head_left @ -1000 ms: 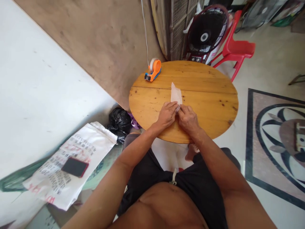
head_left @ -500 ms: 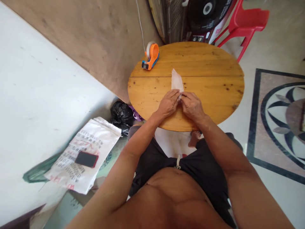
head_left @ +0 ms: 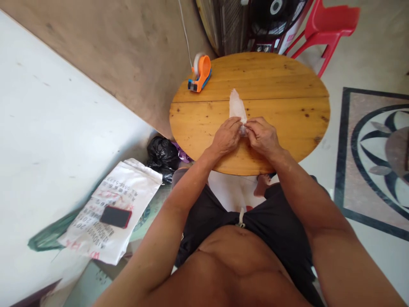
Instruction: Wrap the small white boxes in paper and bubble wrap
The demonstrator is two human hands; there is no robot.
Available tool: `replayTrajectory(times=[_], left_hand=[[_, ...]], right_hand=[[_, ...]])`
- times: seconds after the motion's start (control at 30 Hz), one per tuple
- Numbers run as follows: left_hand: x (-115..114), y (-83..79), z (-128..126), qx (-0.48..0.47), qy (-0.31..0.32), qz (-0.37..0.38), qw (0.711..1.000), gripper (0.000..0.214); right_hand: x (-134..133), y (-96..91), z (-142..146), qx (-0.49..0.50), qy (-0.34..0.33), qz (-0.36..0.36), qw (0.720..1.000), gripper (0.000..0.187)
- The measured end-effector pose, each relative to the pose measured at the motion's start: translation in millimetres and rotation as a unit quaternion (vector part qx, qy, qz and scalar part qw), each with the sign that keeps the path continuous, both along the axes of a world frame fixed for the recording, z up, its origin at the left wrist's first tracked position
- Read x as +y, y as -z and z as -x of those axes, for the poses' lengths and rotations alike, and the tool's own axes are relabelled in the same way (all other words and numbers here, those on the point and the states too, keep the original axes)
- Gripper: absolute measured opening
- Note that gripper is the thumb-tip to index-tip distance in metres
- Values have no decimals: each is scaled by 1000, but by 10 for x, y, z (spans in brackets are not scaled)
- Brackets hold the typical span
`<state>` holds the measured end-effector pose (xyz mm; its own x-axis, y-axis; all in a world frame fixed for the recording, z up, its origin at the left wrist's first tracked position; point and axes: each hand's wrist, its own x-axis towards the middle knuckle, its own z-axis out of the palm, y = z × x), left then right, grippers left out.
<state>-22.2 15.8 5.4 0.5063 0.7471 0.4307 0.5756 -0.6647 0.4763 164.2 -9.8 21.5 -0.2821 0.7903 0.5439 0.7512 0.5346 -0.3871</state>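
A thin, whitish, slightly see-through sheet [head_left: 237, 105] lies on the round wooden table [head_left: 287, 123]; I cannot tell whether it is paper or plastic. Its narrow far end points away from me. At its near end my left hand [head_left: 226, 135] grips the left edge, fingers bent together. My right hand [head_left: 263, 135] pinches the same end from the right, thumb against fingers. Between the two sets of fingertips the sheet looks crumpled or gathered, and part of it is hidden by them.
An orange and blue tape dispenser [head_left: 201, 73] stands at the table's far left edge. To the left, a phone [head_left: 115, 216] lies on a white printed sack [head_left: 140, 177], beside a black plastic bag [head_left: 162, 153]. A fan [head_left: 275, 17] and a red chair [head_left: 332, 27] stand behind.
My right hand has shifted slightly right, widening the gap between the hands so more of the sheet's near end shows. The view has tilted slightly; the sheet stays in about the same place.
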Motion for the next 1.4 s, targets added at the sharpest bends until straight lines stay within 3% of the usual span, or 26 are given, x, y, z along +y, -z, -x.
replayTrajectory(times=[0.13,0.3,0.67,0.93,1.17,1.4], left_hand=[[31,24,-15,-1,13,-6,1000,33],[48,-10,-20,10,16,-29,999,31],[130,-72,-8,37,25,-18,999,27],[130,-46,32,-9,56,-11,998,29],[213,-17,108,-24,95,5,995,40],[249,-5,116,-62,90,23,994,39]], right_hand=[[44,-99,-47,6,13,-7,1000,38],[93,-192,-50,11,-17,-14,1000,43],[132,-134,-65,3,-79,10,997,58],[127,-90,-118,-2,-102,0,995,53],[126,-97,-153,-19,-120,-1,993,59],[116,-86,-157,-36,-102,-5,994,59]])
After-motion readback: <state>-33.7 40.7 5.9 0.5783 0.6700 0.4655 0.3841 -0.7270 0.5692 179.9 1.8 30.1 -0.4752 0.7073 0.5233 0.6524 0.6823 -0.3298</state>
